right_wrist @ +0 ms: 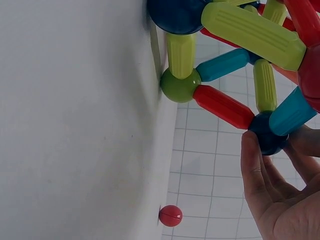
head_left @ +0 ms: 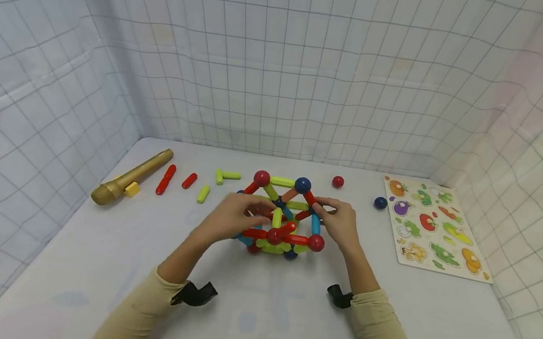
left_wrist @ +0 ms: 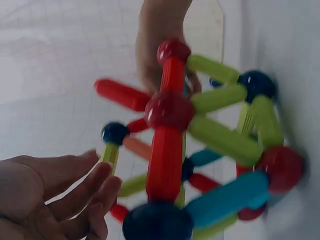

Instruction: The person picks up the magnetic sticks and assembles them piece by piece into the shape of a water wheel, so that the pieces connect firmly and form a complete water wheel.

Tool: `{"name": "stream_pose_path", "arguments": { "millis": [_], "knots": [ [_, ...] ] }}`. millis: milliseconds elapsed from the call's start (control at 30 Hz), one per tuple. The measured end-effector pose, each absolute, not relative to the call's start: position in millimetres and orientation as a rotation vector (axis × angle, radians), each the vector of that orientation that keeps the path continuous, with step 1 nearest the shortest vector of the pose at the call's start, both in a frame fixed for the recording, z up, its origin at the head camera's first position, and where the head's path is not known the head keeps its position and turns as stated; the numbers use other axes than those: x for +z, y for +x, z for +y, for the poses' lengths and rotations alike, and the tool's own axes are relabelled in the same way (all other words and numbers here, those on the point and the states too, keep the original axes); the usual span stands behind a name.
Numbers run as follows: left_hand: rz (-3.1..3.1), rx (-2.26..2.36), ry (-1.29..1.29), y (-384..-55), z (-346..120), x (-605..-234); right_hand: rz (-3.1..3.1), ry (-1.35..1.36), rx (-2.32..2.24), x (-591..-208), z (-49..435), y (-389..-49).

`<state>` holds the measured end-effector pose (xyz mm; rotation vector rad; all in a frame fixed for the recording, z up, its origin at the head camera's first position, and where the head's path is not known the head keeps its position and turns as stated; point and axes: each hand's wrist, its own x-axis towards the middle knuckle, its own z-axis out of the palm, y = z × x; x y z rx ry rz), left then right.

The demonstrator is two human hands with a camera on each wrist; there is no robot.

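Note:
A frame of magnetic rods and balls [head_left: 296,239], in red, blue, yellow-green and orange, stands in the middle of the table. In the right wrist view my right hand [head_left: 338,223] pinches a dark blue ball [right_wrist: 270,137] at the frame's right side, where several rods meet. My left hand [left_wrist: 60,195] is at the frame's left, its fingers loosely bent and spread beside a yellow-green rod [left_wrist: 110,154]. Whether its fingertips touch the frame is hard to tell. One red rod [left_wrist: 121,95] juts from a red ball [left_wrist: 170,111] with its other end free.
To the left lie a gold toy microphone [head_left: 134,176], red rods [head_left: 166,179] and yellow-green rods [head_left: 203,194]. Behind the frame is a loose red ball [head_left: 337,182]. A blue ball [head_left: 380,203] lies beside a vegetable puzzle board [head_left: 399,248]. White gridded cloth [head_left: 290,83] encloses the table.

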<state>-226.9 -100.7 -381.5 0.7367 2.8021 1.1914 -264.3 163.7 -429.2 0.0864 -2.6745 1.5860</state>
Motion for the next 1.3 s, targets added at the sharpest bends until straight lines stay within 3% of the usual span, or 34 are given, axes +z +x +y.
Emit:
{"name": "stream_pose_path", "arguments": {
  "millis": [200,333,500,700,1033,1300],
  "knots": [
    [3.13,1.092,0.012,-275,-168,-404,-2.674,0.074,1.589,-429,163,-264],
    [3.108,0.806,-0.229,-306,-192,-434,-2.67,0.075,1.583,-430,162,-264],
    [3.011,0.609,-0.25,-321,-198,-456,-2.683,0.067,1.597,-431,162,-262],
    [3.005,0.597,-0.211,-315,-204,-456,-2.687,0.055,1.601,-431,161,-262],
    [2.767,1.401,0.017,-257,-191,-401,-2.668,0.076,1.596,-425,162,-265],
    [2.705,1.443,0.37,-220,-131,-391,-2.681,0.061,1.599,-430,163,-263]
  ]
}}
